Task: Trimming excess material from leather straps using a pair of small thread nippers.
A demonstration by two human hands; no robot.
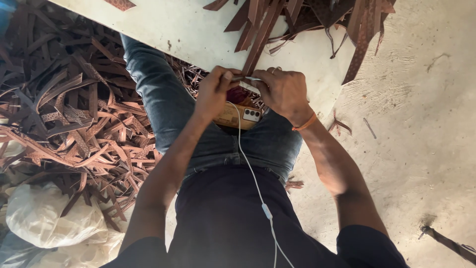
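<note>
White cable [250,173] trails up the lap to a phone [238,115]; beyond it, left hand [215,89] and right hand [282,89] fingers pinch one brown leather strip [259,47] at the bench [198,34] edge.

Pale board [198,34] carries brown leather strips [263,25]; concrete floor [426,124] bears leather scrap heap [64,109], white sack [44,213].

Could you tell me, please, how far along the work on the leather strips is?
A large heap of brown strips already lies on the floor. Both hands, left hand and right hand, pinch one strip at the board's edge. A smaller pile waits on the board.
</note>
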